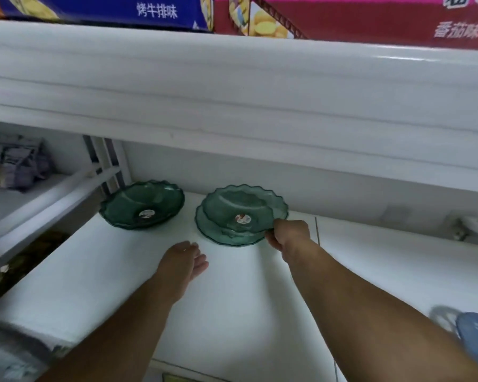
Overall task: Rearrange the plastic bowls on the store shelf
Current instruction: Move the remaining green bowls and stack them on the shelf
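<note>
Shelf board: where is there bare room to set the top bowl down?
The white shelf lies bare right of the right hand, out to the back wall. Another bare strip runs in front of both bowls, around the left hand. It is crowded at the back: the left bowl and the stacked bowls, with only a narrow gap between them.

Lighting and picture quality: even, soft indoor light, moderately bright.
White shelf (232, 299) slightly washed out; glare streak on upper shelf edge (398, 57); faint shadows under bowls (142, 205); wide-angle bending and blur toward edges and corners.
</note>
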`<state>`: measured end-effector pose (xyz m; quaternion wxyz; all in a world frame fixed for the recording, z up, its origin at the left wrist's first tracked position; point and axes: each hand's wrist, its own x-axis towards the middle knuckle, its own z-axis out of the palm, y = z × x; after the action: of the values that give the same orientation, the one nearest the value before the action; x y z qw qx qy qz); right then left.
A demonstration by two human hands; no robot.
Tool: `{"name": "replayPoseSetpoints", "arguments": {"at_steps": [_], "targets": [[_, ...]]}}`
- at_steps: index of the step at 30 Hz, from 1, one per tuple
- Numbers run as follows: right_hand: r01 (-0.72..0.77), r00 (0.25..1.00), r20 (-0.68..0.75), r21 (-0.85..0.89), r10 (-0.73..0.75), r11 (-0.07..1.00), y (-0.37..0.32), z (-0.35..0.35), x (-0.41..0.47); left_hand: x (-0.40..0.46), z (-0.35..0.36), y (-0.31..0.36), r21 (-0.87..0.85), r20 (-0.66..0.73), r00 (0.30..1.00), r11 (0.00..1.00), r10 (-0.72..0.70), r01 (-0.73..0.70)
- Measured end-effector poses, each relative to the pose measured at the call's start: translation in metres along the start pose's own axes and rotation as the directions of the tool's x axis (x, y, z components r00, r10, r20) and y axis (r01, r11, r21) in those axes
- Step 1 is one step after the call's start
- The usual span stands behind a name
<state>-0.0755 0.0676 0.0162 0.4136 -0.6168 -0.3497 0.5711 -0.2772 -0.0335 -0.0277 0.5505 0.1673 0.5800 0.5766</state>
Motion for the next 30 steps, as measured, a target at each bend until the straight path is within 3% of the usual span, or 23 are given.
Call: {"name": "replayPoseSetpoints", "arguments": {"at_steps": [7, 12, 15, 17, 19, 21, 25, 26, 30], "targets": [[-0.035, 0.998, 0.046, -0.086, 0.039, 0.996, 0.014, 0.021, 0.008, -0.018, -0.005, -0.001, 0.061, -0.028, 1.000, 0.998, 0.011, -0.010], [-0.017, 1.000, -0.025, -0.220, 0.012, 0.975, 0.016, 0.020, 0.012, -0.021, -0.004, 0.004, 0.158, -0.043, 0.999, 0.987, 0.013, -0.006], [-0.008, 1.000, -0.019, -0.320, 0.002, 0.947, 0.018, 0.012, 0.011, -0.026, 0.004, 0.007, 0.319, -0.030, 0.998, 0.947, 0.048, -0.036], [0.024, 1.000, 0.001, -0.422, -0.026, 0.906, 0.017, 0.002, 0.004, -0.031, 0.008, 0.008, 0.508, -0.003, 0.996, 0.858, 0.094, -0.079], [0.110, 0.994, 0.078, -0.604, -0.079, 0.789, 0.015, -0.011, -0.006, -0.039, 0.014, 0.009, 0.732, 0.056, 0.988, 0.668, 0.142, -0.138], [0.241, 0.970, 0.206, -0.757, -0.129, 0.607, 0.013, -0.029, -0.022, -0.051, 0.022, 0.008, 0.879, 0.117, 0.980, 0.443, 0.164, -0.179], [0.456, 0.871, 0.433, -0.889, -0.233, 0.051, 0.017, -0.076, -0.061, -0.086, 0.042, 0.000, 0.975, 0.120, 0.980, 0.165, 0.160, -0.146], [0.471, 0.855, 0.466, -0.881, -0.228, -0.036, 0.019, -0.089, -0.069, -0.097, 0.048, -0.003, 0.984, 0.126, 0.980, 0.108, 0.151, -0.143], [0.504, 0.836, 0.529, -0.845, -0.145, -0.176, 0.023, -0.140, -0.102, -0.138, 0.083, -0.021, 0.984, 0.171, 0.978, -0.073, 0.122, -0.163]]}}
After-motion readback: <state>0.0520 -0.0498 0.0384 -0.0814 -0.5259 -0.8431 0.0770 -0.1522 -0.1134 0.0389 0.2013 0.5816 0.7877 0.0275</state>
